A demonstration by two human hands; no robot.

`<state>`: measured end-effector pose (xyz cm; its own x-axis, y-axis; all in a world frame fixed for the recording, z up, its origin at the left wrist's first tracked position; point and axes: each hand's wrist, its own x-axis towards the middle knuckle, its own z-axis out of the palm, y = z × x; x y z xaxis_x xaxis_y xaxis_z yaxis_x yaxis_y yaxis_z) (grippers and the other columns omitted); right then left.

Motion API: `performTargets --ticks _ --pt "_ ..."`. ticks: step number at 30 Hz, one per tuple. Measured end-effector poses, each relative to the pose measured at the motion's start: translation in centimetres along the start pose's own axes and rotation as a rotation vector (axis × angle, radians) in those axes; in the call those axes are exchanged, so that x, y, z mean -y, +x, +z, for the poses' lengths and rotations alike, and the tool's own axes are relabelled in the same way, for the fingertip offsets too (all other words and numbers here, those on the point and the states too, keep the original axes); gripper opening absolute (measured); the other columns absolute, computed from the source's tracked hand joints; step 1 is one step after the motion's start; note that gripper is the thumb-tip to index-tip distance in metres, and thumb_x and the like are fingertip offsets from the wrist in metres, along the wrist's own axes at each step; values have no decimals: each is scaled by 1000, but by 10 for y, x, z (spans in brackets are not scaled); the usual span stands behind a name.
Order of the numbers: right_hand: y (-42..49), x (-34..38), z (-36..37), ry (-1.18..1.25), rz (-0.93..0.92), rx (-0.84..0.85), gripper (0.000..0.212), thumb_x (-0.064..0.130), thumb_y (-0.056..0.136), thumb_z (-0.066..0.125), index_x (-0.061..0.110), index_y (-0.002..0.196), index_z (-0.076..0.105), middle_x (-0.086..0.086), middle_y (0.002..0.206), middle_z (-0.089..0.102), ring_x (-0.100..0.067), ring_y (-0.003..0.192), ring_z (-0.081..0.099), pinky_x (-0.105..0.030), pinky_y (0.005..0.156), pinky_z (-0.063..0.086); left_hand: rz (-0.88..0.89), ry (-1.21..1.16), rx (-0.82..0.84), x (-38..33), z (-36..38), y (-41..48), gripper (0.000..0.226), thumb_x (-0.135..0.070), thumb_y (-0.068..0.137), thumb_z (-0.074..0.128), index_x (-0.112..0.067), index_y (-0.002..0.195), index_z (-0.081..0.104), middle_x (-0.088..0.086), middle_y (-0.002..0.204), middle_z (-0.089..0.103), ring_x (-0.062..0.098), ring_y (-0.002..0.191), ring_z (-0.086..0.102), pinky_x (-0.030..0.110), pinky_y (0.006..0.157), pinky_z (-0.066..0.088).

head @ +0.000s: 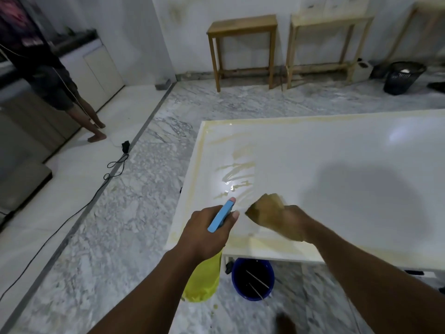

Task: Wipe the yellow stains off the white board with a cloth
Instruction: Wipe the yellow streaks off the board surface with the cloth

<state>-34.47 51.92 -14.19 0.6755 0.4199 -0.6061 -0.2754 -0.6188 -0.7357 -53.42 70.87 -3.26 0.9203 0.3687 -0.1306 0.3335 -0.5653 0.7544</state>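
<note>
Left hand (204, 233) wraps a yellow spray bottle with blue trigger head (221, 216); right hand (292, 222) (blurred) seems clenched on a crumpled tan cloth (265, 208) at the stained white board (337, 169)

Both forearms are showing bare up to the picture edge, with no sleeves, watch or rings visible. The left hand (207, 233) and the right hand (290, 221) are wearing no gloves.
</note>
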Motion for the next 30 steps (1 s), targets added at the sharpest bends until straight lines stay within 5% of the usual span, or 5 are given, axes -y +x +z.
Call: performTargets --ticks 6,11,16,19,30 --pt "20 15 -44 515 174 365 41 21 91 59 -1 126 58 -28 126 65 -44 106 68 -51 83 59 24 -37 -18 -9 -3 37 48 -61 99 58 -15 106 73 14 70 58 39 68 71 56 76 61" --pt "108 77 -86 284 158 260 55 15 82 67 -5 131 53 -27 122 67 -44 109 66 -58 99 50 5 -27 1 -19 2 103 34 -56 103 58 -26 105 74 5 65 56 39 68 71 55 76 61" --pt "207 197 -124 -131 -21 67 42 14 94 46 -8 128 57 -16 97 64 -32 87 63 -41 80 54 -44 -22 -55 -19 7 200 42 -57 102 58 -19 90 69 0 68 64 39 69 70 59 74 60" --pt "271 250 -135 -365 -208 22 54 49 87 48 10 122 62 -8 113 61 -31 103 59 -40 90 47 -54 -54 -134 -16 7 250 49 -63 99 56 -18 81 60 12 87 73 37 66 69 59 69 61" --pt "427 170 -58 -979 -483 -226 55 23 96 41 30 149 36 -8 164 21 -34 151 15 -59 117 14 -149 -82 -188 34 16 295 52 -65 96 55 -15 83 63 -11 95 60 35 62 67 56 65 60"
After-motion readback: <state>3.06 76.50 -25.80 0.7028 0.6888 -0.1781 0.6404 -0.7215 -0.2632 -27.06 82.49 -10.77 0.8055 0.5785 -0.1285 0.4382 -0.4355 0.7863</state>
